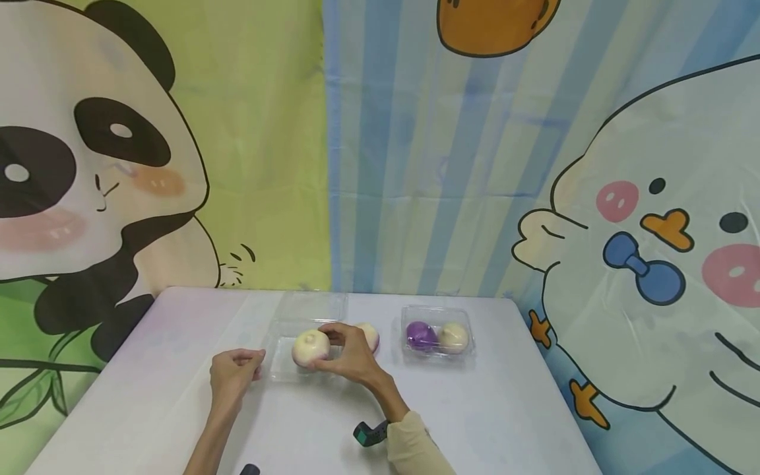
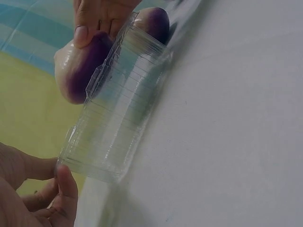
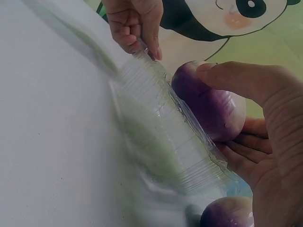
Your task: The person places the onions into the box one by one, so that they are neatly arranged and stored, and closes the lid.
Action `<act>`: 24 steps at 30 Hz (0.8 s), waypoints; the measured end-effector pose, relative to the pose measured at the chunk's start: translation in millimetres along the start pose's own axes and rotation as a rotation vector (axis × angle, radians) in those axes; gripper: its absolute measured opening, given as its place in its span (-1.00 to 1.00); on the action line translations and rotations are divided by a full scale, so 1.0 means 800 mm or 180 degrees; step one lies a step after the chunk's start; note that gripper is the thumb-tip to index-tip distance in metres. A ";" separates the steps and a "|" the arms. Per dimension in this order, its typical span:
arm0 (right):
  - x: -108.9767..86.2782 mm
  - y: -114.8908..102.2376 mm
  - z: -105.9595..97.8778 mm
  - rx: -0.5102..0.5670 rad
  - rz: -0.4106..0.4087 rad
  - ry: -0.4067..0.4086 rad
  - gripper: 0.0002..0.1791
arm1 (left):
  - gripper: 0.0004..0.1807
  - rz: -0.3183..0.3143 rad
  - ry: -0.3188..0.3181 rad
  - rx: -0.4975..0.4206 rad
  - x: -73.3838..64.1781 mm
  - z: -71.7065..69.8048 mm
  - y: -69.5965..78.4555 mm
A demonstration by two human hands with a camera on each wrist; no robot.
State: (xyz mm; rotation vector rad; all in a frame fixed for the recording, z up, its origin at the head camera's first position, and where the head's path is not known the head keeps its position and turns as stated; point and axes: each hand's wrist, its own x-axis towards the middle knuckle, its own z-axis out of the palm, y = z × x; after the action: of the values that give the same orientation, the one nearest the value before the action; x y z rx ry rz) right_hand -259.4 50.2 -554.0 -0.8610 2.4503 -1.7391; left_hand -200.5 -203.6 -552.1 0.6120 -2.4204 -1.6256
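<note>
Between its thumb and fingers, my right hand (image 1: 350,353) holds a purple-and-white turnip (image 1: 310,348) over an open clear plastic box (image 1: 285,373). The turnip's pale end faces up, its purple side (image 2: 87,78) down towards the box. At the box's left end, my left hand (image 1: 233,376) pinches the rim with thumb and finger, as the left wrist view shows. The lid (image 1: 315,305) lies folded back behind the box. Another turnip (image 1: 369,336) rests on the table just right of the box, partly hidden by my right hand.
A second clear box (image 1: 438,353) at the back right contains two turnips, one showing purple, one cream. The white table (image 1: 505,409) ends against a cartoon curtain (image 1: 386,165). A black strapped device (image 1: 371,434) sits at my right wrist; a dark object (image 1: 251,470) shows at the bottom edge.
</note>
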 end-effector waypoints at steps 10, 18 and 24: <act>0.007 -0.005 0.010 -0.0117 0.0122 -0.0101 -0.28 | -0.73 0.0018 0.0006 0.0008 0.003 0.001 -0.004; 0.011 -0.002 0.016 -0.0231 0.0100 -0.0132 -0.30 | -0.72 -0.0005 0.0003 0.0011 0.003 0.003 -0.003; 0.014 -0.001 0.020 -0.0305 0.0054 -0.0143 -0.29 | -0.73 -0.0019 0.0011 0.0016 0.003 0.003 -0.002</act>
State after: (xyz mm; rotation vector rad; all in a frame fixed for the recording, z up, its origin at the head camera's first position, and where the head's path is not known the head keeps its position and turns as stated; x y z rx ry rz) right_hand -263.0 31.4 -555.9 -0.8744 2.5221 -1.5908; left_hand -203.1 -203.5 -555.0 0.6227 -2.4233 -1.6198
